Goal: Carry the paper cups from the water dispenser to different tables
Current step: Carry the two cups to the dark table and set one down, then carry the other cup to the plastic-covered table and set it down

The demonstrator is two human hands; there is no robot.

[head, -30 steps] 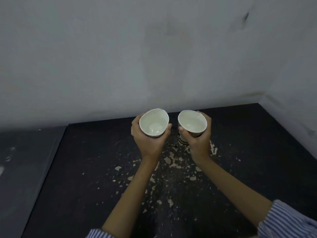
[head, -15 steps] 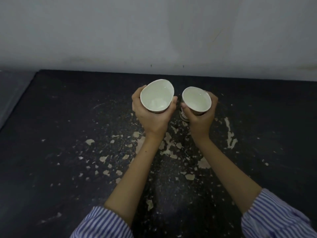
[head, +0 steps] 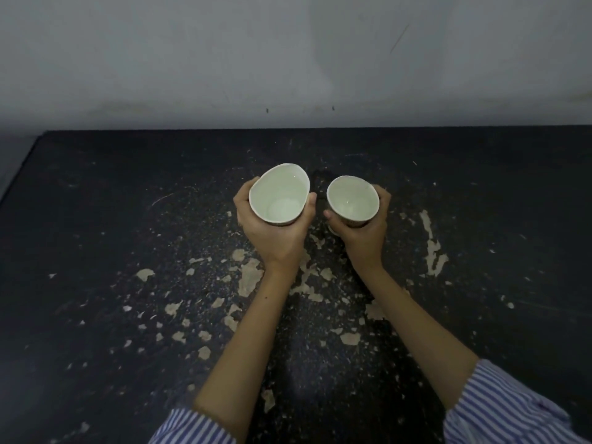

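Note:
I hold two white paper cups side by side above a black table (head: 96, 251) with chipped paint. My left hand (head: 272, 238) grips the left paper cup (head: 279, 193), whose rim is squeezed into an oval. My right hand (head: 365, 232) grips the right paper cup (head: 351, 200), which sits lower, with its base close to the table top; whether it touches I cannot tell. Both cups are upright with their mouths facing me. A little water shows at the bottom of each.
A grey-white wall (head: 288, 59) rises straight behind the table's far edge. The table's left edge (head: 22, 168) borders a lower grey surface. Pale flakes of peeled paint (head: 250, 277) lie scattered under my forearms.
The view has tilted down and moved closer to the table; the wall corner at right is gone. Both cups have come lower over the table, the right one lowest.

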